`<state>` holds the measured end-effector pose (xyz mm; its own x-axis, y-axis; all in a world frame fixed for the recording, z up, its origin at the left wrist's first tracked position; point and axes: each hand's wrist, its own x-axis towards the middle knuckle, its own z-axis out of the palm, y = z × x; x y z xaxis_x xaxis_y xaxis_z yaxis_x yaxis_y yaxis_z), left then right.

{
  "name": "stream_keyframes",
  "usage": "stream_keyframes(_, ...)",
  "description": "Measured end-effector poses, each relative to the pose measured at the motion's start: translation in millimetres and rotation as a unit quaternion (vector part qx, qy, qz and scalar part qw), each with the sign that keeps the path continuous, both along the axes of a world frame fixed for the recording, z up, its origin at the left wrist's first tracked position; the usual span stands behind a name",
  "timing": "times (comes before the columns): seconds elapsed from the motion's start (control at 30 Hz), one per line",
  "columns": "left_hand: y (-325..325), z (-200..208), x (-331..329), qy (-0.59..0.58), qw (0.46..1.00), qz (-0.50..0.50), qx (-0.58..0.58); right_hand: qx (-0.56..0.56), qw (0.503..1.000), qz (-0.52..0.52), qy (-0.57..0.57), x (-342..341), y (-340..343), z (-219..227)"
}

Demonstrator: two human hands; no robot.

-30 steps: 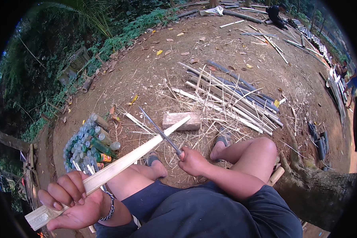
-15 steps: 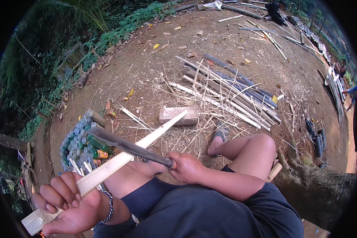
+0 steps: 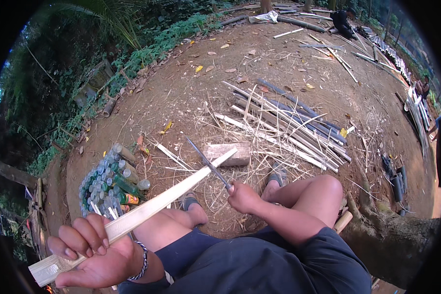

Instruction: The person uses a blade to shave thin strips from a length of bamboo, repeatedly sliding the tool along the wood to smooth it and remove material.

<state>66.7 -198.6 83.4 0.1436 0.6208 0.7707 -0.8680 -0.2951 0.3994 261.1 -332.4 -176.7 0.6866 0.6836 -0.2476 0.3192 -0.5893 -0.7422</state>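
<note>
My left hand [image 3: 90,250] is closed around the wide near end of a pale bamboo strip [image 3: 166,195], which slants up and away to a tapered tip. My right hand [image 3: 244,198] grips the handle of a machete [image 3: 216,171]. Its dark blade crosses the strip near the tip, seen almost edge-on; whether it touches cannot be made out. Beneath the tip, a squared wooden block [image 3: 218,149] lies on the ground, partly covered by the strip.
Split bamboo strips [image 3: 289,134] and shavings lie beyond the block. Bottles [image 3: 113,179] are clustered at left. A thick tree root [image 3: 387,240] is at lower right. A dark-clothed person [image 3: 343,24] is far off; another [image 3: 421,88] is at the right edge.
My right hand and the machete have moved away from me along the strip toward its tip. The blade has turned from showing its flat side to nearly edge-on. My left hand keeps its hold.
</note>
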Motion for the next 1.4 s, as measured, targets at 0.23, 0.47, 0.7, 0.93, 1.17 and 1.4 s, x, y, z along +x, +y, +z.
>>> stream_keyframes(0.23,4.2,6.5,7.3,-0.005,1.000,0.006,-0.013,0.118,0.982,0.137,-0.055,-30.4,-5.5,18.7)
stream_keyframes(0.47,14.1,10.5,6.5,-0.010,0.999,0.032,-0.008,0.112,0.973,0.201,0.010,-41.3,0.9,88.6)
stream_keyframes(0.7,21.9,19.2,13.9,0.002,1.000,0.024,-0.008,0.012,1.000,0.024,0.006,26.3,18.9,-13.3)
stream_keyframes(0.93,35.7,21.3,18.3,0.026,1.000,0.004,0.001,-0.019,0.999,0.050,0.007,44.2,19.5,-50.7)
stream_keyframes(1.17,49.4,24.3,11.9,0.048,0.999,0.019,0.009,-0.033,0.995,0.090,0.036,29.0,33.9,-15.0)
stream_keyframes(1.4,78.6,26.0,15.3,0.053,0.998,0.003,0.015,-0.194,0.979,0.024,0.050,135.0,-14.3,-164.4)
